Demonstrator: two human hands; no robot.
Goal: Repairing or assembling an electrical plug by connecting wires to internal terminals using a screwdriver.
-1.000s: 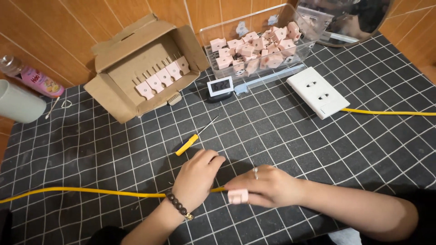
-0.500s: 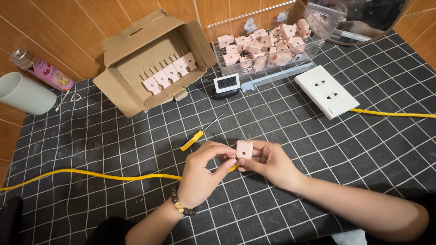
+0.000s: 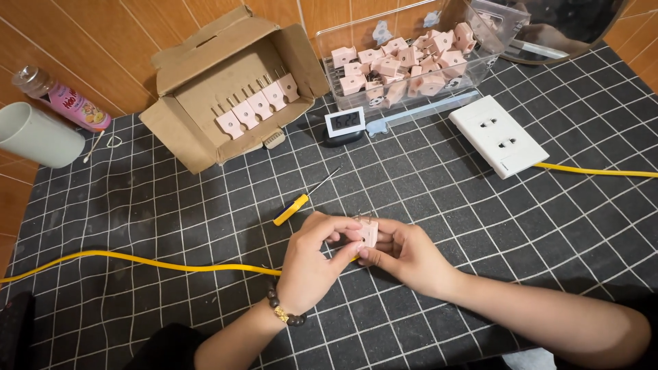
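A pink plug [image 3: 369, 231] with its two metal prongs pointing up is held above the tabletop [image 3: 480, 226], near its front middle, pinched between both hands. The fingers of the left hand [image 3: 314, 259] are closed on the plug's left side, thumb and forefinger grasping it. The fingers of the right hand [image 3: 403, 252] are closed on its right side and underside. A yellow cable [image 3: 137, 260] runs from the left edge across the tabletop to the hands; whether it enters the plug cannot be told. A beaded bracelet [image 3: 282, 312] sits on the left wrist.

Just beyond the hands lies a small screwdriver with a yellow handle [image 3: 295, 207], tip pointing away to the right. Farther back, an open cardboard box [image 3: 226, 89] lies on its side with a row of pink plugs inside. A small digital clock [image 3: 344, 125] stands to its right, touching nothing. Behind it a clear plastic container [image 3: 411, 62] holds a heap of pink plugs. A white double-socket plate [image 3: 498, 136] lies at the right, with a second length of yellow cable [image 3: 596, 171] leading off right. A white cup [image 3: 38, 136] and a pink-labelled bottle [image 3: 65, 99] lie at the far left.
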